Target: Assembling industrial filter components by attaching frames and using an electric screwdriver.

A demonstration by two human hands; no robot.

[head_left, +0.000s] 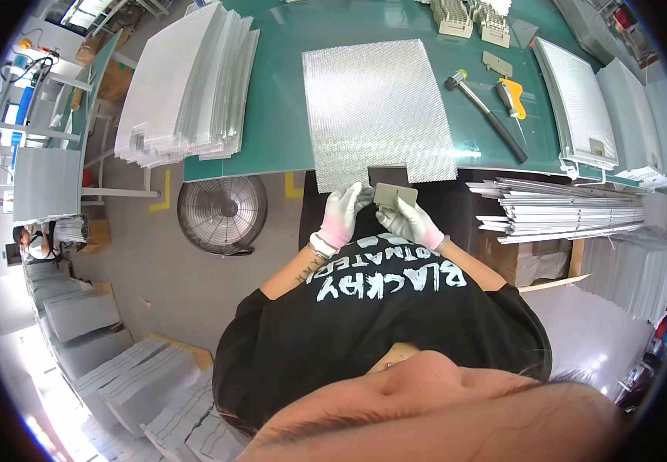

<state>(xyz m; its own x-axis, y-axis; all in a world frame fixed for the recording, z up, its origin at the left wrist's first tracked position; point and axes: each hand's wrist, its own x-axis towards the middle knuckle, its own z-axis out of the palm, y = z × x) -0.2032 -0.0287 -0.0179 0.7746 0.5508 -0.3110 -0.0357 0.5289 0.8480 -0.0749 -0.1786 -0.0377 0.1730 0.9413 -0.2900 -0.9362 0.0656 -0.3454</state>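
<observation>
A silvery mesh sheet [380, 100] lies on the green table with its near end reaching past the edge. A rectangular notch is cut into that end. My right hand [413, 222], in a white glove, grips a small grey-beige plastic plate [395, 195] just below the notch. Beside it, my gloved left hand [340, 215] is at the sheet's near edge, its fingers partly stretched and apart. Whether its fingertips touch the sheet or the plate I cannot tell.
On the table [279, 92] stand a tall stack of mesh sheets [172, 77], a hammer [487, 115], a yellow-handled tool [511, 98], a loose plastic plate [497, 64] and several beige plastic parts [453, 19]. A floor fan [226, 212] is left; metal strips [564, 212] lie right.
</observation>
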